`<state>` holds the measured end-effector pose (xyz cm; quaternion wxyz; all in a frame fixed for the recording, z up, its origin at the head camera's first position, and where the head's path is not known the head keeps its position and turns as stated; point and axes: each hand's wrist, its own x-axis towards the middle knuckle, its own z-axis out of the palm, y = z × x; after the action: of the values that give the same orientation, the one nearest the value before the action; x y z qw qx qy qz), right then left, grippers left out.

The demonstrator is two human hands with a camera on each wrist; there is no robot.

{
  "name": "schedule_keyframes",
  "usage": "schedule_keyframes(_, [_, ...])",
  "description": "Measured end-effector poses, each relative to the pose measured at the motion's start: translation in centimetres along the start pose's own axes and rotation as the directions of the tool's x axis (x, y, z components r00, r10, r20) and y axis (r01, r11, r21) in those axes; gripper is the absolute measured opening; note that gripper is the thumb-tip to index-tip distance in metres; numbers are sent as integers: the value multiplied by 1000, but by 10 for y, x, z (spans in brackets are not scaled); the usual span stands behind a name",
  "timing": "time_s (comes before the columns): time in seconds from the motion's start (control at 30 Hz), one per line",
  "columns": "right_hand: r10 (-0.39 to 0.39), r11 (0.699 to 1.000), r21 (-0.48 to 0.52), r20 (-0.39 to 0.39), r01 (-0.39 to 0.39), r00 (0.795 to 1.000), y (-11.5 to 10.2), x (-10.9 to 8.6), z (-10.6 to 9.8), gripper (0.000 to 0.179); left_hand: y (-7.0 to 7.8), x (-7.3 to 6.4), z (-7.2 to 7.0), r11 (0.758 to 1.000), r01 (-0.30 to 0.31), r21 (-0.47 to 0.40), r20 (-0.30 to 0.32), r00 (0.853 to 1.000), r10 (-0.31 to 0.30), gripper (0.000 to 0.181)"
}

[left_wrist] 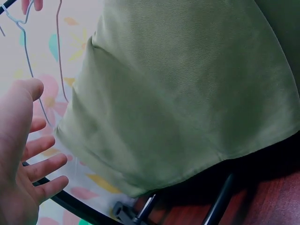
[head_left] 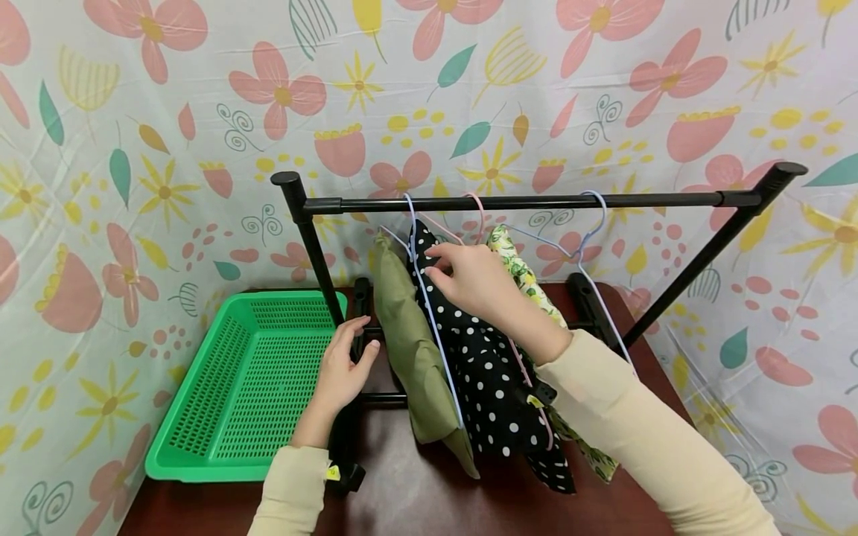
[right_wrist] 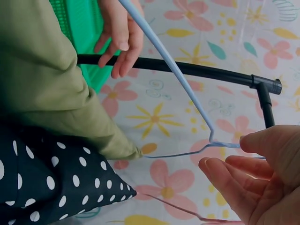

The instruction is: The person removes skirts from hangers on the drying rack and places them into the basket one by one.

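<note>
An olive-green garment (head_left: 409, 350) hangs from the rod at a light blue hanger (head_left: 429, 313). My right hand (head_left: 469, 279) is up at that hanger's neck, thumb and fingers parted around it in the right wrist view, with a gap between the fingertips. Just right of it hangs a black garment with white polka dots (head_left: 492, 387) at a pink hanger (head_left: 479, 212). My left hand (head_left: 342, 368) is left of the olive garment, fingers spread and holding nothing. In the left wrist view, the olive cloth (left_wrist: 178, 93) fills most of the picture beside this hand.
A black rack's rod (head_left: 536, 202) spans the back. A yellow-and-green print garment (head_left: 529, 275) and a lavender-blue hanger (head_left: 593, 238) are farther right, partly behind my right arm. A green perforated basket (head_left: 201, 372) sits at left on the dark red-brown table (head_left: 402, 499), before a flower-print backdrop.
</note>
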<state>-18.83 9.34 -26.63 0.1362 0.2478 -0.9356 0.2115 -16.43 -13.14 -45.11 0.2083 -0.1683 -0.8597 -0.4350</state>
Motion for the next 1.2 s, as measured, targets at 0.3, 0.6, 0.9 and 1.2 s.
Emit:
schedule_keyframes(0.3, [85,996,5,50,-86,995,-3,9,8,31,-8,-4,6,998,65,-8,16,998,-64,40])
schedule_keyframes(0.6, [143,989,24,120,-147,982,-1,18,18,35,-13,-7,11,992,123,-5,14,992,-123,40])
schedule_keyframes(0.9, [177,984,-18,137,-176,975,-3,24,25,38,-15,-10,16,989,145,-14,15,989,-144,38])
schedule_keyframes(1.2, [193,981,-51,86,-190,977,-8,32,32,38,-19,-12,26,985,165,-54,-20,986,-166,34])
